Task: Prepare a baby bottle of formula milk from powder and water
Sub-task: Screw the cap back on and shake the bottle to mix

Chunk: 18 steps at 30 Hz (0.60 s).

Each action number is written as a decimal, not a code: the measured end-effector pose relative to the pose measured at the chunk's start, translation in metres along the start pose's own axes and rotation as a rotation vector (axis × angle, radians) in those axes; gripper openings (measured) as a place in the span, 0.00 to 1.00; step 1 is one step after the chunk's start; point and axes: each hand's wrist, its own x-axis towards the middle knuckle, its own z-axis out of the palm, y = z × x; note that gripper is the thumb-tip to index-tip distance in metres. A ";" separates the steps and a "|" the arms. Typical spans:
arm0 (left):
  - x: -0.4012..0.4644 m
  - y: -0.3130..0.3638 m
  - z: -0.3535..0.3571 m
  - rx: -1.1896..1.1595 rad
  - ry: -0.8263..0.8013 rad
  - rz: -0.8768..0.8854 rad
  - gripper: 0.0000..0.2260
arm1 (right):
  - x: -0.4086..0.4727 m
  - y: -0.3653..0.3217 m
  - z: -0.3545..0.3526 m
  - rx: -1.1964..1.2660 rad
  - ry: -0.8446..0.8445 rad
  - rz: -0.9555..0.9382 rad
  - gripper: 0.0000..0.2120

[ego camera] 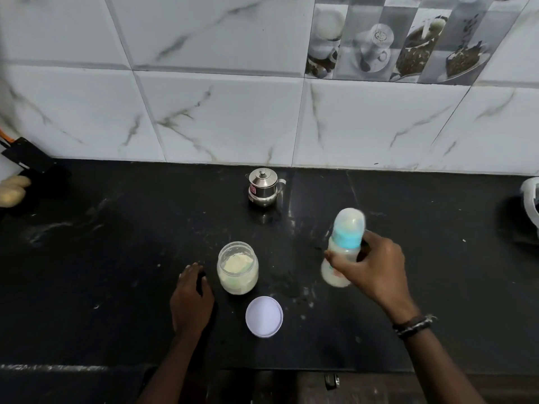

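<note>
My right hand point(372, 271) grips a baby bottle point(344, 243) round its middle, above the black counter point(116, 258). The bottle has a blue collar and a clear cap, holds white milk, and looks motion-blurred. An open glass jar of pale yellow powder point(237, 272) stands left of it. The jar's white lid point(264, 316) lies flat just in front of the jar. My left hand point(191, 298) rests palm-down on the counter, close to the jar's left side without holding it. A small steel pot with a lid point(263, 186) stands farther back, near the wall.
A marble-patterned tiled wall point(233, 106) rises behind the counter. A black object point(26, 156) and a pale yellow thing point(13, 189) sit at the far left. A white container point(531, 199) shows partly at the right edge. The counter's front edge point(73, 368) runs below my arms.
</note>
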 end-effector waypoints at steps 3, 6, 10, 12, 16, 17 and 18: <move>0.000 -0.001 0.000 -0.002 0.004 0.003 0.14 | 0.001 0.006 -0.001 0.031 -0.010 -0.029 0.19; 0.000 -0.001 0.001 0.001 0.003 0.008 0.14 | -0.001 0.005 0.000 0.118 -0.079 -0.072 0.20; 0.000 -0.003 0.001 0.010 0.004 -0.002 0.14 | -0.002 0.002 0.000 0.089 -0.031 0.014 0.15; 0.000 -0.003 0.001 0.004 0.001 -0.005 0.14 | -0.002 0.006 0.003 0.030 -0.078 -0.095 0.14; 0.000 -0.003 0.001 0.012 -0.003 -0.006 0.14 | -0.001 0.003 0.002 0.040 -0.105 -0.075 0.13; 0.000 -0.003 0.001 0.014 -0.004 -0.011 0.14 | -0.001 0.002 0.002 0.083 -0.133 -0.045 0.13; 0.000 -0.003 0.001 0.013 -0.006 -0.013 0.14 | -0.002 0.003 0.003 0.084 -0.161 -0.090 0.13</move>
